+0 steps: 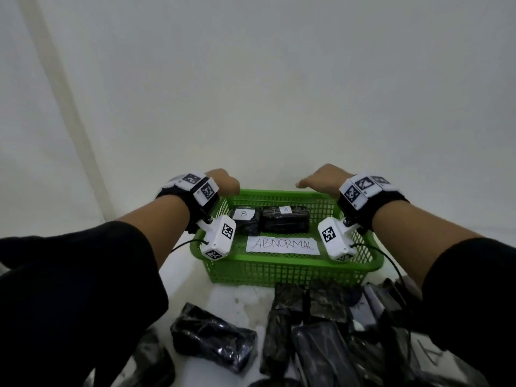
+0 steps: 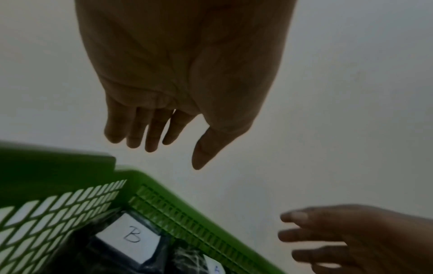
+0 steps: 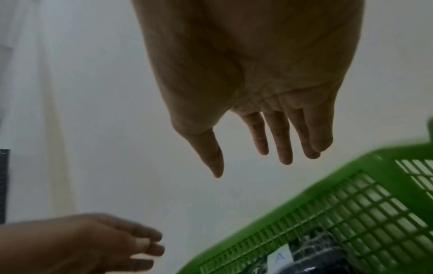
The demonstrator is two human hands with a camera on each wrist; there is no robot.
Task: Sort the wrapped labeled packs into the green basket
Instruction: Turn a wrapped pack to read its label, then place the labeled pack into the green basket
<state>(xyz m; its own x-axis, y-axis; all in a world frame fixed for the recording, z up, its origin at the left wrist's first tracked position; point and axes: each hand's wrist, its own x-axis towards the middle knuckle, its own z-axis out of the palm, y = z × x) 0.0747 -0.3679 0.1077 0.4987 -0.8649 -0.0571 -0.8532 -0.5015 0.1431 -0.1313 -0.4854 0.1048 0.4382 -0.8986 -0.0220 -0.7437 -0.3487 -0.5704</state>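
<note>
The green basket sits on the white worktop with a paper sign that reads ABNORMAL lying inside it, near its front wall. Behind the sign, at the back of the basket, lie two black wrapped packs side by side and touching. The pack marked B is at the basket's back left, and the pack marked A is to its right. The left hand is up over the basket's back left corner. Its grip is loose, with the fingers straight and holding nothing. The right hand is up over the basket's back right corner. Its grip is loose too, with its fingers spread and holding nothing. Neither hand touches the basket. In front of the basket, a pile of black wrapped packs lies on the worktop. One more black pack lies alone to the left of that pile.
</note>
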